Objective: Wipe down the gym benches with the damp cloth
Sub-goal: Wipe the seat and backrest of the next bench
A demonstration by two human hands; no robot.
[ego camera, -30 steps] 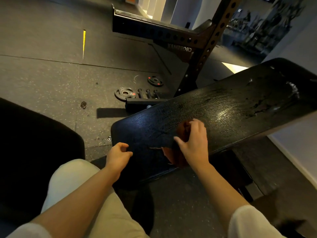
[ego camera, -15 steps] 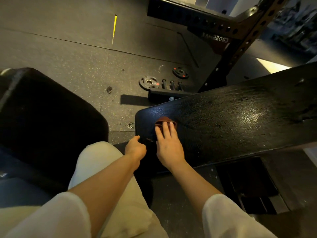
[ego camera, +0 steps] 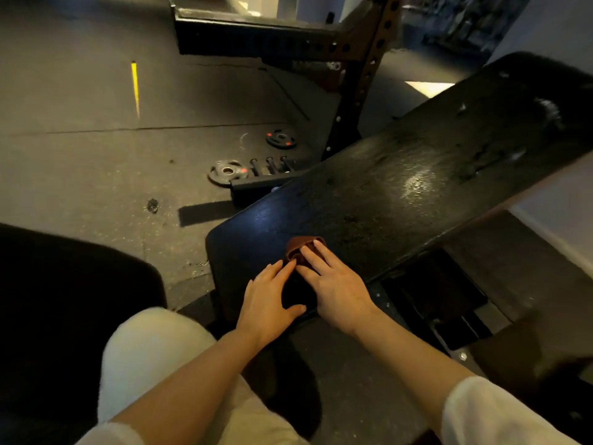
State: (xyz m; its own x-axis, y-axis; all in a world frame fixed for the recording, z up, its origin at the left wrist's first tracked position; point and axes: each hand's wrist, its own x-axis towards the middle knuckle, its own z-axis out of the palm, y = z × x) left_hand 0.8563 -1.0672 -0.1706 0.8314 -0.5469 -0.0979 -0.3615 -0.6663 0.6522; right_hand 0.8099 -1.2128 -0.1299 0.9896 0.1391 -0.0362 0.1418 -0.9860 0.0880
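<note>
Underfoot, dark speckled rubber gym floor [ego camera: 80, 162], crossed by a thin seam and marked with one short yellow stripe [ego camera: 135, 88]. Slanting from lower centre to upper right, long black padded bench [ego camera: 417, 187], its vinyl glossy with wet sheen toward the middle and scuffed near the far end. Behind, perforated dark steel rack upright [ego camera: 369, 69] with a horizontal beam running left from it. At lower left, rounded black padded seat [ego camera: 64, 300], apart from the bench. In the foreground, pale trouser-clad knee [ego camera: 154, 354] between the seat and the bench's near end.

On the floor beside the rack's foot, two small black weight plates with red marks: nearer plate [ego camera: 227, 171] just left of the low black base bar, farther plate [ego camera: 280, 138] a little beyond.

Near the bench's close end, both arms extended with white sleeves at the frame's bottom. Right hand [ego camera: 333, 284] flat, fingers straight and pressing down on a small folded reddish-brown cloth [ego camera: 300, 245], which lies on the bench surface and shows past the fingertips. Left hand [ego camera: 266, 303] flat on the bench just beside it, fingers relaxed and spread, index tip touching the cloth's near edge, thumb out to the side.
</note>
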